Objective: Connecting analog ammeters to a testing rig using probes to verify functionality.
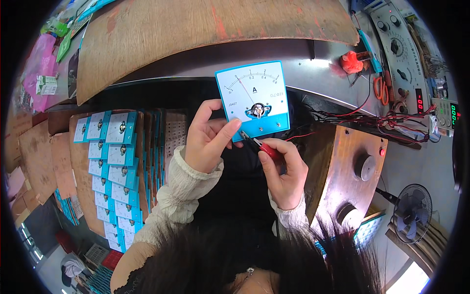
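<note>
An ammeter panel (pixel 259 90) with a white dial and blue frame is held upright in front of me, slightly tilted. My left hand (pixel 210 139) grips its lower left corner, thumb on the front and fingers behind. My right hand (pixel 284 171) pinches a red-handled alligator clip (pixel 270 153). The clip's metal jaws reach the panel's lower blue edge, close to my left thumb; whether they bite on a terminal I cannot tell. The thin needle leans to the left of the scale, and the movement at its base lies uncovered.
Several similar meter panels (pixel 117 154) lie in overlapping rows on a brown board at left. A wooden board (pixel 210 24) rests on the metal bench ahead. At right are a metal-faced box with knobs (pixel 350 171), tangled wires (pixel 342 117), a grey instrument (pixel 399 49) and a small fan (pixel 412 213).
</note>
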Action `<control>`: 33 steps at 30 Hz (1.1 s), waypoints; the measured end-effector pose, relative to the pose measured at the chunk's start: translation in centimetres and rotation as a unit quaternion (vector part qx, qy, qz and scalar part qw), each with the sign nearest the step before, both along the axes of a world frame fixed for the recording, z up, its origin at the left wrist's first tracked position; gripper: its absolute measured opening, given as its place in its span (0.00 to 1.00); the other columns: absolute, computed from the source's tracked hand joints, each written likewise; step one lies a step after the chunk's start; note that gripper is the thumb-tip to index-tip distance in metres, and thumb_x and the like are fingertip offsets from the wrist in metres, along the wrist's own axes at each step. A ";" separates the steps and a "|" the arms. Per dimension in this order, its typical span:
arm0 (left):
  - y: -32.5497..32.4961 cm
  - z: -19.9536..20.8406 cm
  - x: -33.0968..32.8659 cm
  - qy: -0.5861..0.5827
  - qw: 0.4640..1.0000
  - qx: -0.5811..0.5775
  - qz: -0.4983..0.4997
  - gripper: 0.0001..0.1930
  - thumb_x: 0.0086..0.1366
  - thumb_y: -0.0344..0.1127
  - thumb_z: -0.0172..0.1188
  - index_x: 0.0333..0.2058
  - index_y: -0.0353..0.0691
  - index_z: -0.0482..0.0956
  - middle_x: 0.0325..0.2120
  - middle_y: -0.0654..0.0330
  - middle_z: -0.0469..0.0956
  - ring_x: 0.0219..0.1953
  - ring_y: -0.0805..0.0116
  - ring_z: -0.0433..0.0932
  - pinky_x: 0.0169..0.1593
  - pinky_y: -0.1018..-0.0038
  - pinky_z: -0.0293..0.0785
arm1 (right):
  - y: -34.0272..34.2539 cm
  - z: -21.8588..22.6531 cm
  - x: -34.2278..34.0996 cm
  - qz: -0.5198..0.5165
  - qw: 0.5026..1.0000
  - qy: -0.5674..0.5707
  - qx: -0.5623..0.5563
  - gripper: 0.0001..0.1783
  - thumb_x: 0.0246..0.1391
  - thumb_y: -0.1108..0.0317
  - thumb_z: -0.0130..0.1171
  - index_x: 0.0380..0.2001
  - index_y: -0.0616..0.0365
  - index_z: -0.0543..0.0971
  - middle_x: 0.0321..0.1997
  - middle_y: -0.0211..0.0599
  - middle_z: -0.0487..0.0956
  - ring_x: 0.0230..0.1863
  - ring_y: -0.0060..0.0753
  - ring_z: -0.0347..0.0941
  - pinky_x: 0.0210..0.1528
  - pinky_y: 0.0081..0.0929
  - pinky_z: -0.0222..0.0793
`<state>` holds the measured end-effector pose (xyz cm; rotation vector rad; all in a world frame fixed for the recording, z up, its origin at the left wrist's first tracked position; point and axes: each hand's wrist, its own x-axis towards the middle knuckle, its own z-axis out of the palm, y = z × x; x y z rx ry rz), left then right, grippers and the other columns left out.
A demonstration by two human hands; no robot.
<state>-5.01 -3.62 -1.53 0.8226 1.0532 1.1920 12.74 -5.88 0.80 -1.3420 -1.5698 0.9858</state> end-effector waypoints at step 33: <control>-17.0 -7.2 -40.6 0.675 0.581 -0.325 0.319 0.20 0.59 0.44 0.59 0.46 0.38 0.78 0.28 0.50 0.82 0.29 0.59 0.81 0.34 0.66 0.75 | 2.7 -5.1 3.3 -0.061 0.988 -0.144 -0.006 0.07 0.52 0.73 0.64 0.34 0.64 0.79 0.24 0.26 0.76 0.22 0.10 0.62 0.24 0.10 0.56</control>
